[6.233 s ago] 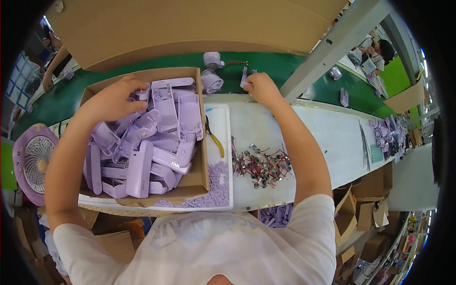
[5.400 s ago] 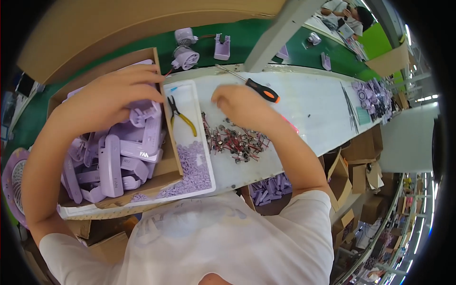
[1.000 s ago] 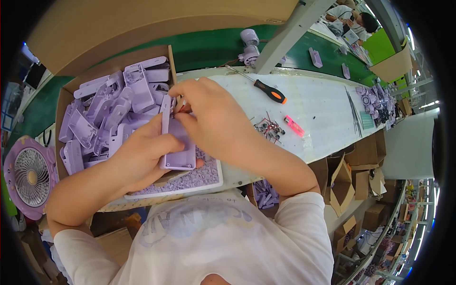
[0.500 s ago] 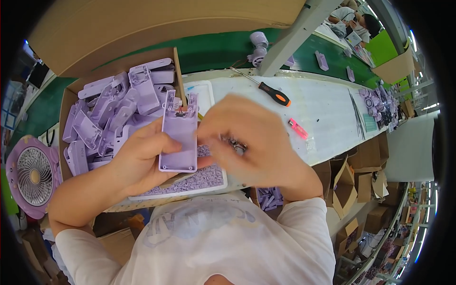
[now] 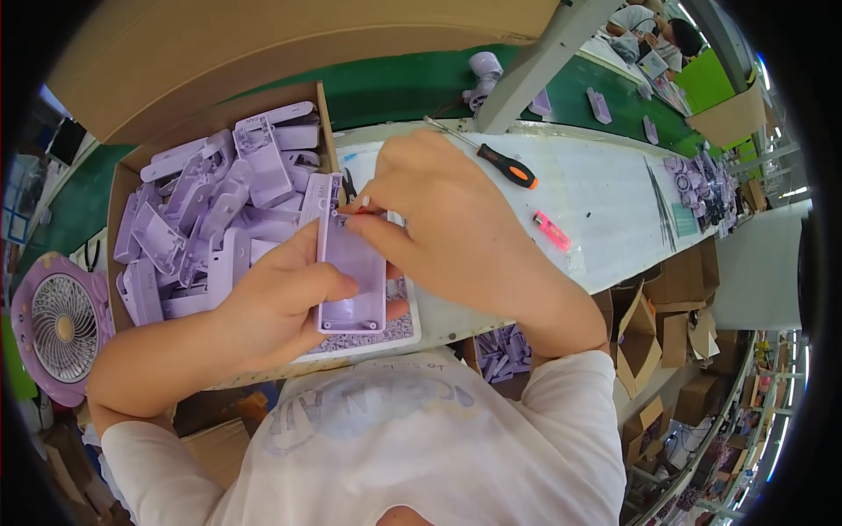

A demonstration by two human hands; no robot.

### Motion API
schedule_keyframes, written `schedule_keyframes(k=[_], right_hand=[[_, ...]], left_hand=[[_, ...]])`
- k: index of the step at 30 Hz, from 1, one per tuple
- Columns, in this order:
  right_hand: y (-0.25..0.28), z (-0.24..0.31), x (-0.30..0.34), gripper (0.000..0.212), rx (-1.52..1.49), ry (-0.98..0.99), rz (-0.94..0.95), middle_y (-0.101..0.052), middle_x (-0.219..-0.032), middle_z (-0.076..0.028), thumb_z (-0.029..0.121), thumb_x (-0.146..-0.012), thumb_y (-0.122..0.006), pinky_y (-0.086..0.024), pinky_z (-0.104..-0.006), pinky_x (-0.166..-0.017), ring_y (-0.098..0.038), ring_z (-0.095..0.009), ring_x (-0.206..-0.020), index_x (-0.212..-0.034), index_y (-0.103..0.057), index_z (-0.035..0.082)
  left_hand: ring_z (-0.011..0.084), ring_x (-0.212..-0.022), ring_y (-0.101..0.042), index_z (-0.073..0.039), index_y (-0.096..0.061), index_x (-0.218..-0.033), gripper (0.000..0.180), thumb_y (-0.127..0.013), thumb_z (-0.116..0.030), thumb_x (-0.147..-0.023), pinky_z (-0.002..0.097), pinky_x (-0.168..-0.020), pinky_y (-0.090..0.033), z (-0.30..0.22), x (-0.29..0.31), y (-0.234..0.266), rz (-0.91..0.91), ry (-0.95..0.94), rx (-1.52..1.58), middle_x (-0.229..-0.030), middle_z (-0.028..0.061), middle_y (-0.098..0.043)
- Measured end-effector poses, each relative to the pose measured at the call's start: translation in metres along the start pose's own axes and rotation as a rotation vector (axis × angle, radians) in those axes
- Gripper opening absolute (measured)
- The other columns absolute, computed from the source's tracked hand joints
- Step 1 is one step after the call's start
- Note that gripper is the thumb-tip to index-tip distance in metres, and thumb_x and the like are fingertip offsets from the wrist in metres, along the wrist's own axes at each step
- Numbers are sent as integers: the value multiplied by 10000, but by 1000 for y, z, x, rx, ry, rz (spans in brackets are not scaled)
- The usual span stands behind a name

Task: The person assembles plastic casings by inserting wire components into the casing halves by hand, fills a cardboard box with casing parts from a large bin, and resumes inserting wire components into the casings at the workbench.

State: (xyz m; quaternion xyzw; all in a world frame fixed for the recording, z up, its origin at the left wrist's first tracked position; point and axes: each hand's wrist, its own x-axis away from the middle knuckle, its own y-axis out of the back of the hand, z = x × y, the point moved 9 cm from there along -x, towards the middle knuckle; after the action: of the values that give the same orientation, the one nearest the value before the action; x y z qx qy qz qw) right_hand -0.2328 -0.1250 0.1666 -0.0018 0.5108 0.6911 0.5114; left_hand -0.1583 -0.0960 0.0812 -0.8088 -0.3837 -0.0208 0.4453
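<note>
My left hand (image 5: 285,289) grips a lilac plastic housing (image 5: 355,307), an open shell with its hollow side up; the thumb presses inside and fingertips show past its right edge. Over the far end of the shell my right hand (image 5: 438,206) is closed in a pinch, thumb and forefinger at the small fittings there. A bit of red shows at those fingertips, too small to name. Dark jaws of a plier-like tool (image 5: 348,186) stick out just beyond the shell. To the left, a cardboard box (image 5: 326,131) is heaped with similar lilac housings (image 5: 263,171).
A black-and-orange screwdriver (image 5: 509,167) and a pink lighter (image 5: 553,230) lie on the white worktop (image 5: 605,202). A tray of small lilac pieces (image 5: 403,326) sits beneath my hands. A lilac fan (image 5: 64,326) stands at far left. A grey post (image 5: 535,74) rises behind.
My right hand has moved from beside the shell to its far end, fingertips now at the fittings. The left hand has shifted the shell slightly right and nearer.
</note>
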Motion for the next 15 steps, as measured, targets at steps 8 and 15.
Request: schedule_keyframes(k=[8,15], right_hand=[[-21,0,-4,106,162,76,179,-487,-704,-93,74,-711,-633,-406,-355,-657,-472,-272,-740,-648,-580,6],[-24,12,-7,67,185,177,226,-485,-701,-102,53,-674,-606,-411,-338,-643,-470,-267,-727,-650,-570,1]], left_hand=[[220,-1074,-492,-66,-316,-1252,504,-417,68,-776,428,-925,-449,1,0,-3,10,0,15,-1152,114,-460],[221,-1074,-489,-70,-290,-1273,531,-405,81,-777,426,-922,-449,1,-2,2,9,4,28,-1181,102,-440]])
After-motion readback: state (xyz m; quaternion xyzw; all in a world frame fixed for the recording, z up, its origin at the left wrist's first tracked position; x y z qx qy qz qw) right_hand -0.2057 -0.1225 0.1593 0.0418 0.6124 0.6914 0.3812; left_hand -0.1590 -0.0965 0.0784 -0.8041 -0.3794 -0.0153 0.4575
